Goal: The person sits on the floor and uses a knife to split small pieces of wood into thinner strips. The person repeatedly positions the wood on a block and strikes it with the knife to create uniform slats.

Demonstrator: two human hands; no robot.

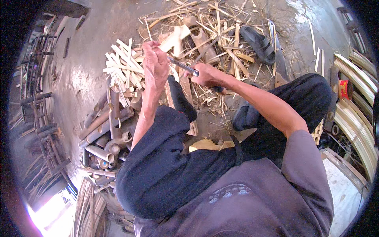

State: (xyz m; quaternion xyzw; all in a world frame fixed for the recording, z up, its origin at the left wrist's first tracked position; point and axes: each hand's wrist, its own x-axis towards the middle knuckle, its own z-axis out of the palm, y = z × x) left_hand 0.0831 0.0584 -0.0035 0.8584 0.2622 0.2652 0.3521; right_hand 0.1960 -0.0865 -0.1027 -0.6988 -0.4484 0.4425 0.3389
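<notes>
One knife [181, 65], right grip [206, 74] clamped on it, left grip [155, 63] (cannot tell if closed)

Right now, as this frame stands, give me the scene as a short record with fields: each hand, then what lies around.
Right hand: closed on a narrow dark tool
Left hand: raised near the tool's far end, fingers curled; grip unclear
Near left hand: pile of short pale strips
Floor ahead: dark sandal beside scattered strips
Left side: heaped bamboo pieces
Right side: long pale strips
</notes>
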